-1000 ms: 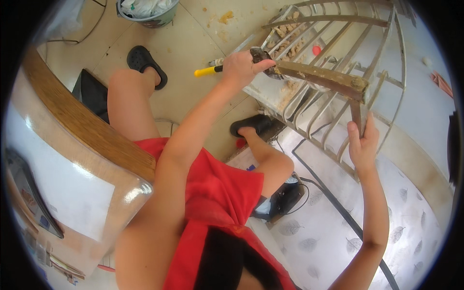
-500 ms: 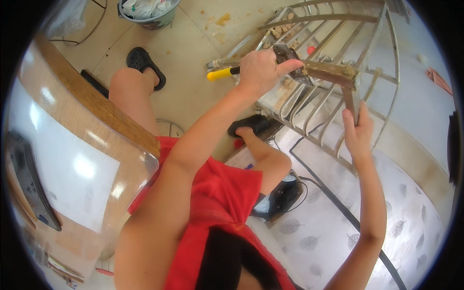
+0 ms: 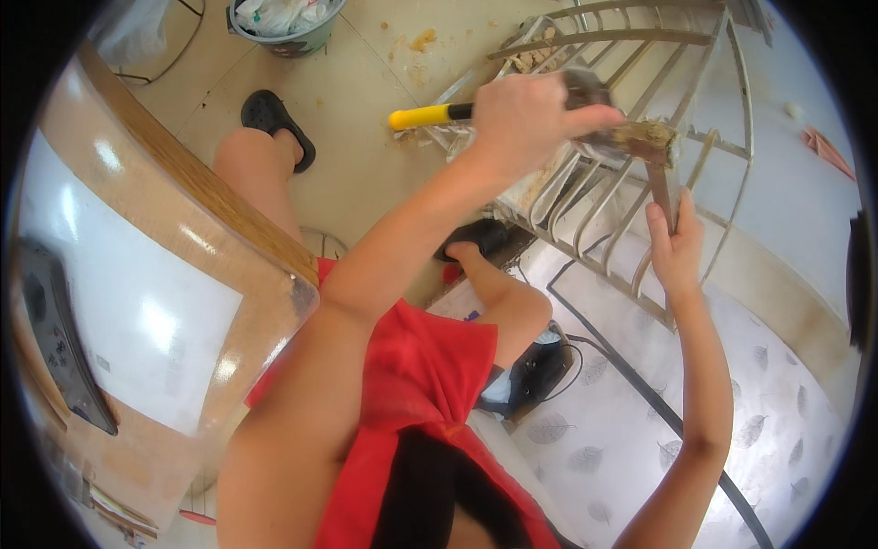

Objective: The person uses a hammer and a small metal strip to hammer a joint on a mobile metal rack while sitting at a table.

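My left hand (image 3: 526, 119) grips a tool with a yellow-and-black handle (image 3: 422, 117), whose wide dark head (image 3: 588, 91) is smeared by motion. The head meets or overlaps the near end of a brown, clay-smeared bar-shaped piece (image 3: 651, 142); I cannot tell whether they touch. My right hand (image 3: 677, 247) is closed round the flat brown handle (image 3: 660, 192) below that piece, thumb along its side. Both tools are held above a pale metal-bar rack (image 3: 594, 229). Brownish lumps (image 3: 540, 53) lie at the rack's far side.
A wood-edged table (image 3: 265, 247) with a white sheet (image 3: 137, 302) stands at my left. On the floor are a grey bucket (image 3: 293, 41) of plastic bags and scattered yellowish bits (image 3: 422, 41). A black cable (image 3: 631, 375) crosses the leaf-patterned covering (image 3: 585, 430) at lower right.
My left hand has moved right with the yellow-handled tool, its dark head now farther over the brown piece. My right hand has stayed nearly still.
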Tool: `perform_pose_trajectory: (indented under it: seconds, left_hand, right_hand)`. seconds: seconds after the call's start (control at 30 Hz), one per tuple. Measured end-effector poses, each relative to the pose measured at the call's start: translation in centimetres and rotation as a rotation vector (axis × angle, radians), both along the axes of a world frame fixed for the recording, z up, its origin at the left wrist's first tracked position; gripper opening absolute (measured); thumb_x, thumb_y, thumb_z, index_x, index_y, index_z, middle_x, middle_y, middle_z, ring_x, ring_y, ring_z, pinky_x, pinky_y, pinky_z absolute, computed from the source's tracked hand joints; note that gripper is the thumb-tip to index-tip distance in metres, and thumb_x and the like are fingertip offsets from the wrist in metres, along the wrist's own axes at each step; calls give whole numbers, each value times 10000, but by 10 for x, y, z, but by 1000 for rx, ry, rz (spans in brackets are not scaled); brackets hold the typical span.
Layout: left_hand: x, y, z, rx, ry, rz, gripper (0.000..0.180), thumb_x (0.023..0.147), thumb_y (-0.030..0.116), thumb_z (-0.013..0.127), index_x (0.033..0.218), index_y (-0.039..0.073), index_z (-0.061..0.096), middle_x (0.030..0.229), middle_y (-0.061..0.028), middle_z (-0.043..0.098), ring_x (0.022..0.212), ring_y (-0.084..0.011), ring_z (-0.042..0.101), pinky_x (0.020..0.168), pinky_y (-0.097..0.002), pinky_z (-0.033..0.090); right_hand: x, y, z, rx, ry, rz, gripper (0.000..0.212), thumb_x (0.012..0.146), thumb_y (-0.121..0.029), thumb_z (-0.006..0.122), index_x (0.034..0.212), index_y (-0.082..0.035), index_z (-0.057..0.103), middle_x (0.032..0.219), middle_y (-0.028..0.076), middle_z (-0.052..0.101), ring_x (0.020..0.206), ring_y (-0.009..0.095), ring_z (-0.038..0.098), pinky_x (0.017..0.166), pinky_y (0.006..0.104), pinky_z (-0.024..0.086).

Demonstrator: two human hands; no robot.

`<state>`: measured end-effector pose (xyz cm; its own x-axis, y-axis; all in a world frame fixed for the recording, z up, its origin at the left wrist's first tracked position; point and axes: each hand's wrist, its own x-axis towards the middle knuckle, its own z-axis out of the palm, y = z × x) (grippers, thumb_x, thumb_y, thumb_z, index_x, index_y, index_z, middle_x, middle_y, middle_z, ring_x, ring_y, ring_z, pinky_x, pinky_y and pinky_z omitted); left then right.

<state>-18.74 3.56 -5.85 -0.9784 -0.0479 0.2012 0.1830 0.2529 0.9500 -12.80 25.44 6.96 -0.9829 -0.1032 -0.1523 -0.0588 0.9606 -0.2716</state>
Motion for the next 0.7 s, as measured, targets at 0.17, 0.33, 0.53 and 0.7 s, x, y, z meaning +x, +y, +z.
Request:
perform_pose_trajectory:
  seconds: [0.17, 0.33, 0.53, 0.7]
  left_hand:
    - [1, 15, -30, -1, -37, 56, 770, 715, 753, 618, 677, -16, 630, 580, -179, 586, 529, -361, 552, 527, -414, 445]
    - [-8, -19, -67, 117, -430, -40, 782, 770, 734, 593, 683, -43, 614, 605, -177, 613, 646, -350, 647, 594, -421, 500]
    - [-14, -49, -112, 334, -351, 206, 712, 845, 643, 583, 711, -56, 621, 654, -191, 631, 633, -269, 613, 628, -404, 479]
    - [11, -66, -199, 52, -701, 30, 742, 868, 667, 510, 715, -43, 666, 677, -184, 646, 672, -297, 636, 645, -395, 479]
  right_hand:
    - [-1, 0, -3, 32, 56, 69, 338, 911, -292, 637, 1035, 13, 563, 595, 121, 530, 511, 221, 490, 507, 336, 399]
    - [-2, 0, -1, 43, 9, 2, 336, 906, -292, 642, 1044, 7, 572, 612, 123, 541, 531, 217, 505, 529, 330, 415]
    - [9, 7, -2, 37, 57, 14, 313, 904, -270, 636, 1071, -12, 581, 638, 92, 556, 555, 203, 513, 561, 319, 431]
    - [10, 4, 3, 24, 21, 40, 295, 906, -250, 634, 1085, -21, 580, 643, 77, 559, 559, 188, 504, 563, 311, 429]
